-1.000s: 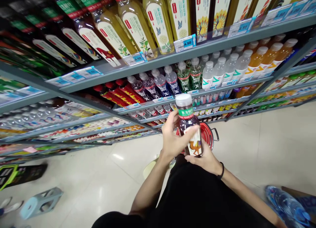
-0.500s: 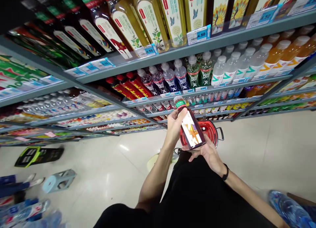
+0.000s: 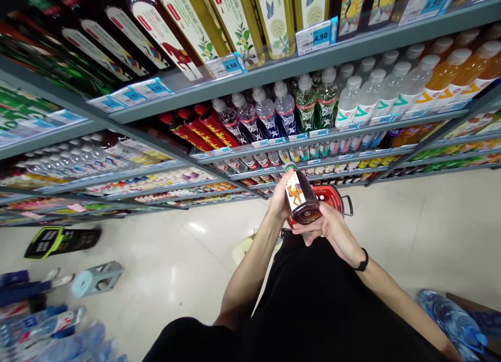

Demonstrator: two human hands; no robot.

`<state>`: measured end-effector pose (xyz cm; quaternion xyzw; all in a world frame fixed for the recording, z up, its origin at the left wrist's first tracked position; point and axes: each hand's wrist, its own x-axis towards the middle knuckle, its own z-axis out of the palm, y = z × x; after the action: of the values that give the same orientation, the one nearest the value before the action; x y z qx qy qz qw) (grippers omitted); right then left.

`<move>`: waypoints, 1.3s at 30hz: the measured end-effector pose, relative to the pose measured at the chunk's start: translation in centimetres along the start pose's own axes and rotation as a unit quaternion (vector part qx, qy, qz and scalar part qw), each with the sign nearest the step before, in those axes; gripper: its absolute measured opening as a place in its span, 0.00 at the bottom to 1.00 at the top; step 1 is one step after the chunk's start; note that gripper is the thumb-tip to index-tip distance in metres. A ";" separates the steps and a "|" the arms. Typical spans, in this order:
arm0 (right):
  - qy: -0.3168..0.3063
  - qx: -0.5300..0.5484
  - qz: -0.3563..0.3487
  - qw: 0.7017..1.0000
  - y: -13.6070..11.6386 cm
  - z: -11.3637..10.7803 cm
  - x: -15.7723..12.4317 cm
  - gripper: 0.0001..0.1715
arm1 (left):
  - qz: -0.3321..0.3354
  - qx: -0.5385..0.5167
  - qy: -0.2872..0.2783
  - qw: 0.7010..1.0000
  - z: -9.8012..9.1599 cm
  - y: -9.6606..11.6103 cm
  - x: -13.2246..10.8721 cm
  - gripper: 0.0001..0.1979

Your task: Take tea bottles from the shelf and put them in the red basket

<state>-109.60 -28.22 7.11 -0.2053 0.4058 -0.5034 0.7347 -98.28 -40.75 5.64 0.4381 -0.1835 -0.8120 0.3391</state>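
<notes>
Between both hands is a dark tea bottle (image 3: 306, 201) with a white label showing an orange camel. Its green cap points away toward the shelves, and its base is tilted up toward me. My left hand (image 3: 280, 196) is closed around the label side, near the neck. The fingers of my right hand (image 3: 329, 223) grip the lower end by the base, thumb on the near right edge. Below and behind the bottle, a red shopping basket (image 3: 337, 196) shows in part.
Shelves of drinks (image 3: 250, 85) with price tags span the front. On the floor at left are a black and green basket (image 3: 62, 242), a light blue stool (image 3: 97, 279) and water bottles (image 3: 58, 328). Someone's legs (image 3: 29, 294) show there. Large water bottles (image 3: 450, 317) lie at lower right.
The bottle has tipped so its base now faces up toward me and its cap points farther away. My right hand has shifted to grip the base end. The view has moved slightly.
</notes>
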 end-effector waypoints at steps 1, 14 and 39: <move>-0.007 0.019 0.012 1.000 0.2 -0.2 0.1 0.36 | 0.011 -0.002 0.005 1.000 0.0 0.0 0.0 0.25; 0.113 -0.083 -0.137 0.981 3.5 -1.9 -0.1 0.30 | 0.204 -0.015 -0.064 0.977 0.7 2.7 -2.6 0.27; 0.125 -0.315 -0.439 0.832 3.5 -4.5 0.1 0.37 | 0.242 -0.077 -0.146 0.956 -0.2 6.3 -5.9 0.25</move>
<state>-111.23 -26.41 1.92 -0.5174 0.4975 -0.6394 0.2755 -93.35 -41.03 12.71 0.2304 -0.2686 -0.7725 0.5272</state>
